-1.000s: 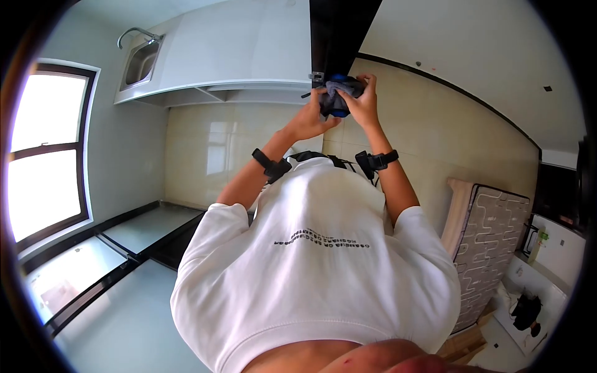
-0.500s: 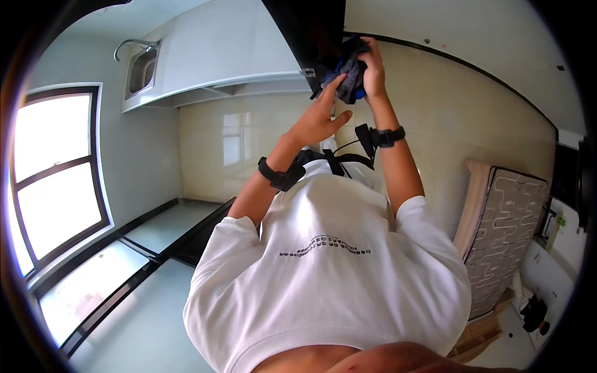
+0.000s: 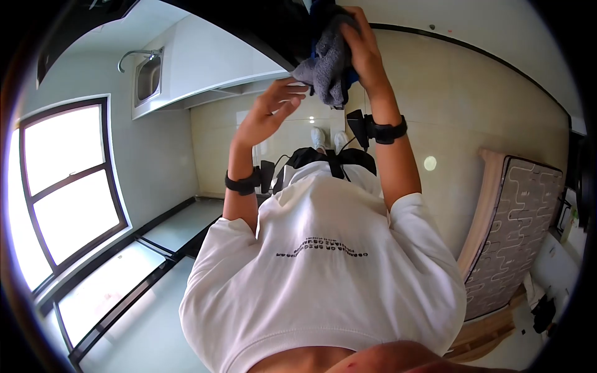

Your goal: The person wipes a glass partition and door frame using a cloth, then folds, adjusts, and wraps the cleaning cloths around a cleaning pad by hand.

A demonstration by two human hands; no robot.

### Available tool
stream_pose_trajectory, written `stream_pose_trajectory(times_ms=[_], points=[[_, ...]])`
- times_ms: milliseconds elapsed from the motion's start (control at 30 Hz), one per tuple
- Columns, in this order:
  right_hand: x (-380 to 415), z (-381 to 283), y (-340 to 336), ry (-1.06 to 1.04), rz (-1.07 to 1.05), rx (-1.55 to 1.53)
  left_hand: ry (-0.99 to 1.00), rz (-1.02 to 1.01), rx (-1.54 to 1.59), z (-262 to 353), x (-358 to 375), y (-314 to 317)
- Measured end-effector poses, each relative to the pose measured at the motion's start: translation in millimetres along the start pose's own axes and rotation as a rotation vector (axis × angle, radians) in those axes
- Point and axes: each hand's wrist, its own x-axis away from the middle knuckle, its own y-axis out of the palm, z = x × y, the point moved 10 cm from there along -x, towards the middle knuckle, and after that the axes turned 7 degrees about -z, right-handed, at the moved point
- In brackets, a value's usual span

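A bunched grey cloth point(image 3: 329, 65) with dark blue parts hangs at the top centre, against the edge of a black panel point(image 3: 249, 25). My right hand point(image 3: 364, 53) grips the cloth from its right side. Left of the cloth, my left hand point(image 3: 267, 112) has its fingers apart, with the fingertips close to the cloth's lower left corner; whether they touch it is unclear. Nothing shows in the left palm. Both wrists wear black bands.
A white counter point(image 3: 211, 53) with a steel sink point(image 3: 149, 78) is at the upper left, above a window point(image 3: 71, 186). A patterned mattress point(image 3: 516, 230) on a wooden frame stands at the right. My feet are on the tiled floor point(image 3: 435, 93).
My left hand has moved left and down, away from the cloth. My right hand and the cloth have shifted up and slightly left. More of the black panel shows at the top.
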Motion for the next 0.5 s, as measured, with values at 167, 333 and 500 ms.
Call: stream_pose_trajectory(times_ms=[167, 333, 500], points=[[27.0, 62.7, -18.1, 0.268, 0.128, 0.067, -0.018, -0.096, 0.167, -42.4, -6.2, 27.5], [17.4, 141.4, -49.7, 0.005, -0.066, 0.531, -0.055, -0.353, 0.096, -46.5, -23.7, 100.1], [0.6, 12.1, 17.6, 0.23, -0.131, -0.116, 0.121, -0.2, 0.06, -10.4, -10.7, 59.7]])
